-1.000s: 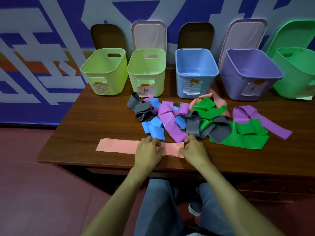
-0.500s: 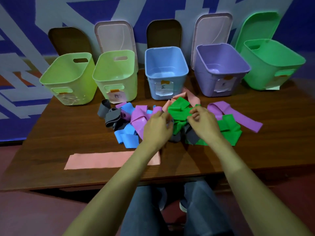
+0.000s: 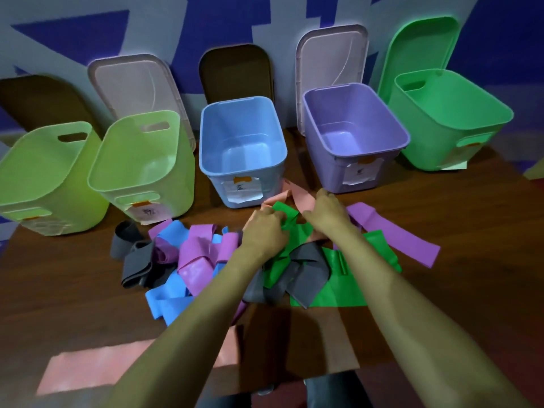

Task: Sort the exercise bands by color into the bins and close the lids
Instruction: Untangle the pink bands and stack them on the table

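A tangled pile of exercise bands lies mid-table: grey [image 3: 134,254], blue [image 3: 167,298], purple [image 3: 197,260] and a large green sheet [image 3: 344,287]. At the pile's far edge my left hand [image 3: 263,234] pinches a crumpled green band [image 3: 287,213]. My right hand [image 3: 326,214] curls its fingers at the same band's right side, lying over a pink band [image 3: 300,197]. A long purple band [image 3: 394,234] stretches to the right. A flat pink band [image 3: 88,369] lies alone at the table's near edge.
Five open bins line the back of the wooden table [image 3: 59,290]: two yellow-green [image 3: 44,178] [image 3: 141,160], a blue [image 3: 241,142], a purple [image 3: 353,128] and a green [image 3: 450,113]. Their lids lean on the wall behind. My legs show below the table's edge.
Both hands left the flat pink band at the front edge and reached forward to the far side of the pile, where they now hold the crumpled green band. The camera moved closer.
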`<state>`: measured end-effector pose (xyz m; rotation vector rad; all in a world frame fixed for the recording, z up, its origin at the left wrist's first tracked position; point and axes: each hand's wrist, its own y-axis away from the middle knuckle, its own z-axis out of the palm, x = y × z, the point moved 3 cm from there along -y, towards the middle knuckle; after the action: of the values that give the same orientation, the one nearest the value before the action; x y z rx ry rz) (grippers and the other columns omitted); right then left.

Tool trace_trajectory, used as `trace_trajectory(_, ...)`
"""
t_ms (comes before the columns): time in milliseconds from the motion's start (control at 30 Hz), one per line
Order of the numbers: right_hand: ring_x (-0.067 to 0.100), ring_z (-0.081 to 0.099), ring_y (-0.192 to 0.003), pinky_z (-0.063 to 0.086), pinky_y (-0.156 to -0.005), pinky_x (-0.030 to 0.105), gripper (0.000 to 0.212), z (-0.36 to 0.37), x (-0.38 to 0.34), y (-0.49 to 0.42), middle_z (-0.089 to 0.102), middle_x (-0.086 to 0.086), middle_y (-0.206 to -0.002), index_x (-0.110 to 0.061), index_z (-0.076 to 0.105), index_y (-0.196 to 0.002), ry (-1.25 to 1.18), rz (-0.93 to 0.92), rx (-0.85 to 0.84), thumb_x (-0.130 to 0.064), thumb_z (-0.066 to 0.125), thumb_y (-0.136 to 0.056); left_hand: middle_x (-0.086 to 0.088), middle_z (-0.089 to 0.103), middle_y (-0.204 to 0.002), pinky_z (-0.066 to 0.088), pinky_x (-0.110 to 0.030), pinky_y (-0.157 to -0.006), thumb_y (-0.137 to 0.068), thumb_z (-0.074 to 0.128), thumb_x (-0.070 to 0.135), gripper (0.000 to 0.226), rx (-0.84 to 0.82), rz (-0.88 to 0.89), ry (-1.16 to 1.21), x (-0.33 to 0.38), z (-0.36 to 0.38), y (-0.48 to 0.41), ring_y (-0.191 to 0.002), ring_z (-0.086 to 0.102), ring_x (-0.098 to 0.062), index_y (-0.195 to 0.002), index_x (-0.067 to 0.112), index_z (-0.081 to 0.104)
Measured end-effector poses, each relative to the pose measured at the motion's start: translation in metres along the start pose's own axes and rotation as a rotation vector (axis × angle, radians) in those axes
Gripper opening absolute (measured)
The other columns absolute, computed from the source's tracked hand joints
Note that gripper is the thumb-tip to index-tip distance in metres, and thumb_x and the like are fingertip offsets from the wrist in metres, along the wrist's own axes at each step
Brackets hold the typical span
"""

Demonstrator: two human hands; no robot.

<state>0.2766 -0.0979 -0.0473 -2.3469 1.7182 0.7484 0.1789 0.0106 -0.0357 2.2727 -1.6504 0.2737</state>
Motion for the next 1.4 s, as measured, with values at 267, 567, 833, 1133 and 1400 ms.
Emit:
trace_trajectory(267, 0.032, 0.058, -0.103, 0.044, -0.084, 0.030, 0.020, 0.001, 0.009, -0.009, 0.063, 0.016, -0.111, -0.006, 0.060, -0.102, -0.306, -0.045, 0.136, -0.001, 0.048, -0.087, -0.010, 0.043, -0.137, 0.034, -0.032, -0.102, -0.093, 0.051, 0.029, 0.039, -0.056, -0.002, -0.005, -0.009, 0.021, -0.002, -0.126, 0.040, -0.027, -0.127, 0.010, 0.052)
trace_trajectory(567, 0.013, 0.058, -0.089, 0.046, -0.082, 0.023, 0.025, -0.084, -0.033, 0.034, 0.063, 0.003, -0.099, -0.027, 0.058, -0.089, -0.821, -0.396, 0.359, -0.004, 0.049, -0.089, -0.020, 0.054, -0.123, 0.041, -0.040, -0.090, -0.096, 0.045, 0.027, 0.035, -0.040, -0.085, -0.035, 0.000, 0.002, 0.016, -0.113, 0.052, -0.038, -0.127, 0.011, 0.050)
trace_trajectory(833, 0.007, 0.057, -0.088, 0.043, -0.079, 0.017, 0.033, -0.162, -0.081, 0.069, 0.061, -0.007, -0.099, -0.022, 0.059, -0.113, -0.630, -0.590, 0.318, -0.003, 0.043, -0.092, -0.016, 0.059, -0.115, 0.046, -0.039, -0.081, -0.088, 0.048, 0.011, 0.028, 0.184, -0.095, 0.017, -0.001, -0.052, 0.048, -0.103, 0.058, -0.037, -0.112, 0.012, 0.063)
trace_trajectory(1133, -0.001, 0.061, -0.087, 0.044, -0.076, 0.006, 0.034, -0.209, -0.124, 0.101, 0.065, -0.006, -0.099, -0.020, 0.062, -0.101, -0.651, -0.754, 0.192, 0.004, 0.041, -0.090, -0.003, 0.051, -0.123, 0.040, -0.024, -0.079, -0.080, 0.072, 0.027, 0.062, 0.369, 0.087, 0.558, 0.048, -0.136, 0.058, -0.099, 0.055, -0.021, -0.135, 0.017, 0.044)
trace_trajectory(1400, 0.014, 0.060, -0.082, 0.053, -0.076, 0.031, 0.023, -0.227, -0.121, 0.098, 0.063, 0.000, -0.092, -0.015, 0.062, -0.101, -0.686, -0.636, 0.268, -0.015, 0.040, -0.098, -0.018, 0.067, -0.099, 0.045, -0.033, -0.082, -0.091, 0.058, 0.020, 0.018, 0.184, -0.047, 0.545, 0.033, -0.116, 0.040, -0.090, 0.060, -0.028, -0.090, 0.003, 0.066)
